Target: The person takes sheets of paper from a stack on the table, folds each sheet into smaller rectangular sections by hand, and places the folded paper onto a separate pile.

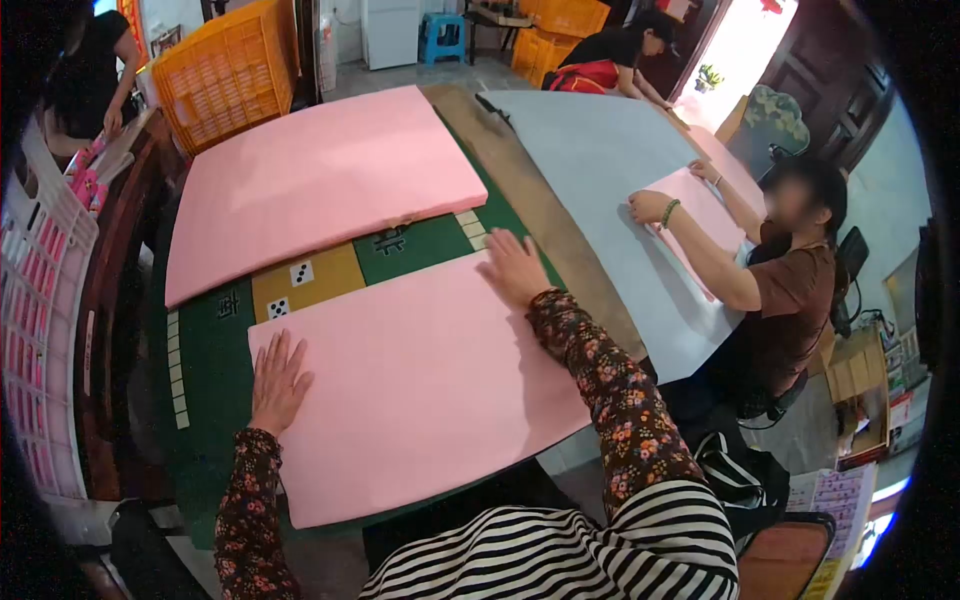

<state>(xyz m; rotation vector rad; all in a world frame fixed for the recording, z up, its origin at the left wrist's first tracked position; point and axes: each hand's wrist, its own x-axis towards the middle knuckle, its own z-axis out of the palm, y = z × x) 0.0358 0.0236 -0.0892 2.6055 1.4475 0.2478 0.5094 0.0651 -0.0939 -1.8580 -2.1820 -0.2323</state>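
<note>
A large pink sheet (420,390), perhaps a stack of them, lies on the green table mat (210,400) right in front of me. My left hand (280,382) rests flat near its left edge, fingers spread. Over the far right corner my right hand (515,268) is laid down, its fingers stretched out and partly past the edge. Neither hand grips anything. Beyond the near sheet sits a thick pink stack (330,180), its front edge showing many layers. Between the two, a strip of the mat shows printed dice and characters.
On the right, a co-worker in a brown shirt (795,290) handles a pink sheet (690,215) on a grey table (600,150). Another person (610,60) bends at the far end. Orange crates (225,80) stand behind the stack; a white rack (40,330) with pink items is at left.
</note>
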